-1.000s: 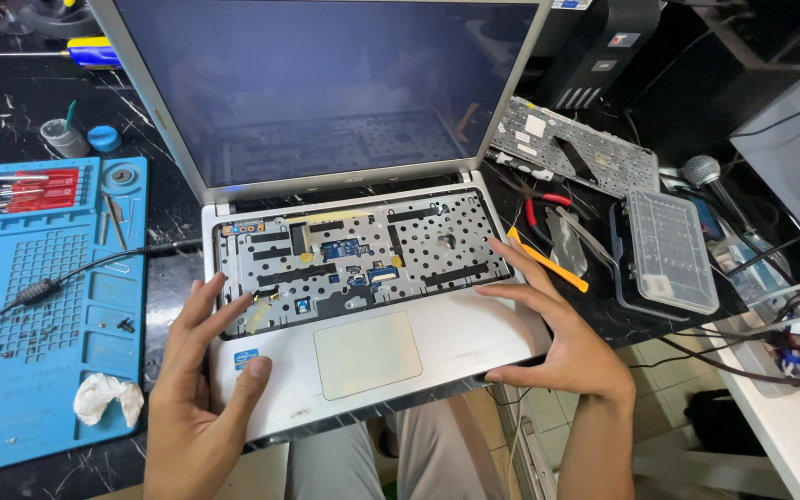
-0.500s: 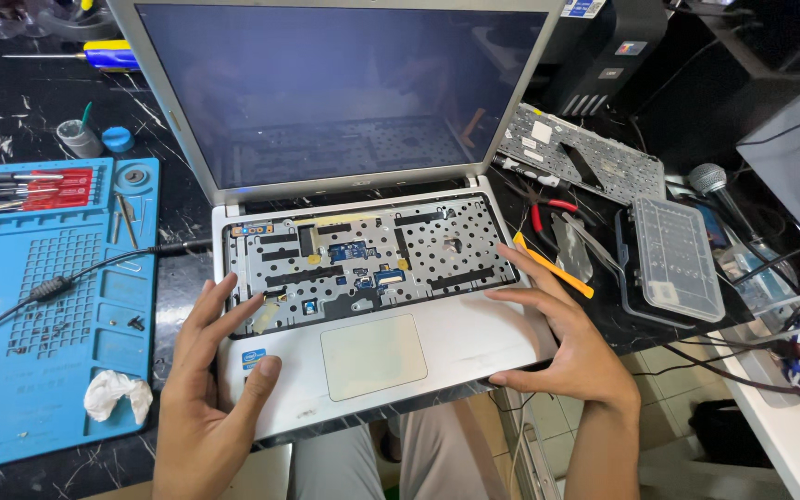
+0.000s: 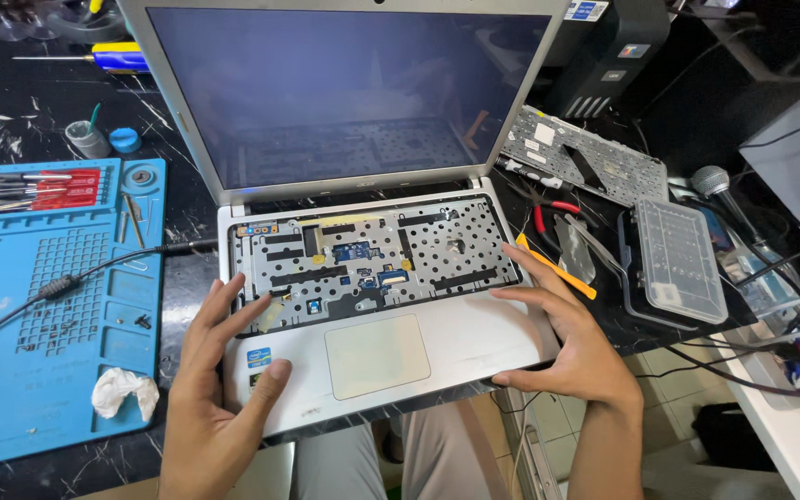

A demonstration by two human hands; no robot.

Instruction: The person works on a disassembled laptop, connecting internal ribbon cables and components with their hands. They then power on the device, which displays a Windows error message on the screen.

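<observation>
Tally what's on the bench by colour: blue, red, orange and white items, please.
Blue: 3 – work mat, small cap, screwdriver handle
Red: 2 – screwdriver tray, pliers handles
Orange: 1 – pry tool
White: 1 – crumpled tissue
Total: 7

The laptop screen (image 3: 349, 93) stands upright at the far middle of the scene, a wide dark rectangle in a silver frame, unlit, with a faint mirror of the opened deck below it. On the silver palm rest at the near left sit two small stickers: a blue square sticker (image 3: 258, 357) with pale edging, and just nearer, a smaller dark sticker (image 3: 256, 379). At the far right, behind the screen's upper corner, a black box-shaped device carries a blue-and-white label (image 3: 587, 10) on its top edge and a small white label (image 3: 632, 51) on its front. A white rectangular label (image 3: 540, 135) lies on the grey detached keyboard's underside, right of the screen.
</observation>
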